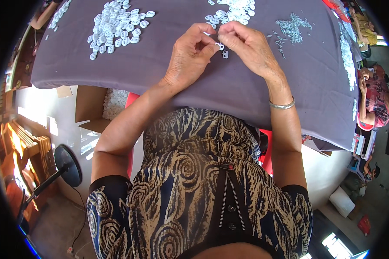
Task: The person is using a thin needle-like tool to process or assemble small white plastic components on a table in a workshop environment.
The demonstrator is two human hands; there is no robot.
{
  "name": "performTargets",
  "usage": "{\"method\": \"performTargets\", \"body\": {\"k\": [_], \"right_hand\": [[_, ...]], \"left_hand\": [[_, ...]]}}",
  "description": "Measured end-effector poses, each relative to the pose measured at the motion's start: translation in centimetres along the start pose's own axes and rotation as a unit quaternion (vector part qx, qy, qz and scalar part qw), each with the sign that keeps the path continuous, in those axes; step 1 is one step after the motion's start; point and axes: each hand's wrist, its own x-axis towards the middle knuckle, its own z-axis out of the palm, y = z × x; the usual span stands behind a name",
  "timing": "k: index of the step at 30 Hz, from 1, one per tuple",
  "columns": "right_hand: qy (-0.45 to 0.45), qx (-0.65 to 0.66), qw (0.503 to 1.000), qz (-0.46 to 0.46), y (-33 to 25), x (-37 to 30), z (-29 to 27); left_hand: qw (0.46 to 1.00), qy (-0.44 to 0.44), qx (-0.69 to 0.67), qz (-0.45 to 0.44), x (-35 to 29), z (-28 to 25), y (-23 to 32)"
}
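Left to right: an open cardboard box (pixel 87 105) stands below the grey cloth (pixel 129 71), on which lies a heap of white pieces (pixel 116 30). Your left hand (pixel 190 55), fingers curled, pinches a small two-holed white piece (pixel 221 46) at its fingertips, above the near part of the cloth. Just beside it lies a loose piece (pixel 225 55); beyond is a second heap (pixel 240 11). Your right hand (pixel 248 45) has thumb and forefinger nearly together; whether they grip anything, you cannot tell. Rightmost, slender metallic bits (pixel 294 28) lie scattered.
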Motion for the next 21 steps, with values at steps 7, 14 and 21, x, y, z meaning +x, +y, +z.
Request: {"method": "performTargets", "body": {"k": [7, 14, 21], "right_hand": [[0.011, -0.005, 1.000, 0.024, 2.2, 0.4, 0.0], [0.042, -0.181, 0.972, -0.142, 2.0, 1.0, 2.1], [0.047, -0.235, 0.948, -0.208, 2.1, 1.3, 3.3]], "left_hand": [[0.999, 0.036, 0.013, 0.024, 1.4, -2.0, 0.7], [0.997, 0.062, 0.039, 0.039, 1.7, -2.8, 0.2], [0.995, 0.080, 0.026, 0.047, 1.8, -2.8, 0.2]]}}
